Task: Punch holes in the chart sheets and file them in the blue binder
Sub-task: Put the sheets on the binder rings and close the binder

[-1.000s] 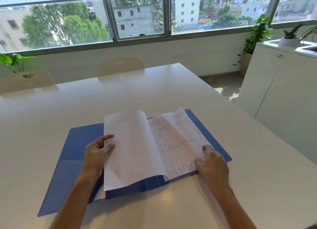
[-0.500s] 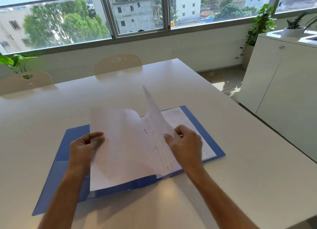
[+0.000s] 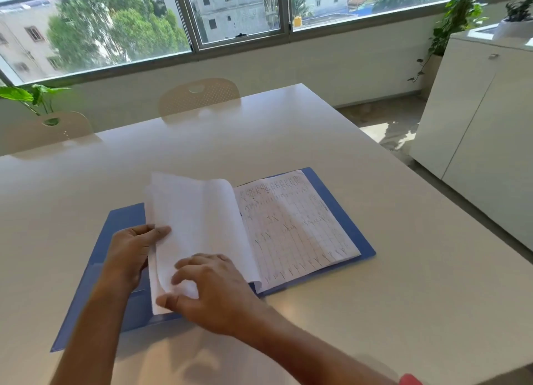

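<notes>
The blue binder [image 3: 121, 220] lies open on the white table [image 3: 403, 269]. A chart sheet [image 3: 297, 226] with grid lines and marks lies flat on the binder's right half. Several blank-backed turned sheets [image 3: 202, 220] arch over the left half. My left hand [image 3: 132, 249] holds their left edge, thumb on top and fingers underneath. My right hand [image 3: 210, 286] rests on the lower part of the turned sheets with fingers loosely spread, thumb near the bottom corner.
Two beige chairs [image 3: 199, 96] stand at the table's far side. A white cabinet [image 3: 476, 125] with a potted plant [image 3: 516, 18] stands to the right. Another plant [image 3: 31, 96] is at the left, under the windows.
My right hand carried a sheet from the right side over to the left stack and now lies on it. My left hand kept hold of the stack's left edge.
</notes>
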A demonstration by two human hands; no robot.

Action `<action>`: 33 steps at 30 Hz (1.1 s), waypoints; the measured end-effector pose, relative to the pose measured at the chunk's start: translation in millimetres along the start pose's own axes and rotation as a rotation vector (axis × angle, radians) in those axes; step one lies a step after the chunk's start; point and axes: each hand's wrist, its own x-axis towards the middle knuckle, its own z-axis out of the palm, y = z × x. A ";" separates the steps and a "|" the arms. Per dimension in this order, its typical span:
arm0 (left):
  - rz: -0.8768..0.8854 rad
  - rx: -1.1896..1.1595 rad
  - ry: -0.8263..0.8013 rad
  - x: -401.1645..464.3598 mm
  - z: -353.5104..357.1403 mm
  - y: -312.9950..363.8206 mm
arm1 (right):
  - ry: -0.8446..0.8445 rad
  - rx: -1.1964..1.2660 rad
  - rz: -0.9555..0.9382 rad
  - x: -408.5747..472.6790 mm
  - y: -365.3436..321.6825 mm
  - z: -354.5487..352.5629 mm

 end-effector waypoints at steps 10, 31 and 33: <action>-0.035 0.002 0.131 -5.0 0.8 -0.9 | 0.105 -0.326 0.599 -31.8 94.6 -55.5; 0.019 0.025 0.138 10.0 2.9 -4.8 | 0.199 -0.580 0.679 -54.8 143.7 -39.1; 0.057 0.051 0.137 8.0 6.0 -2.2 | 0.219 -0.581 0.616 -52.4 140.5 -39.9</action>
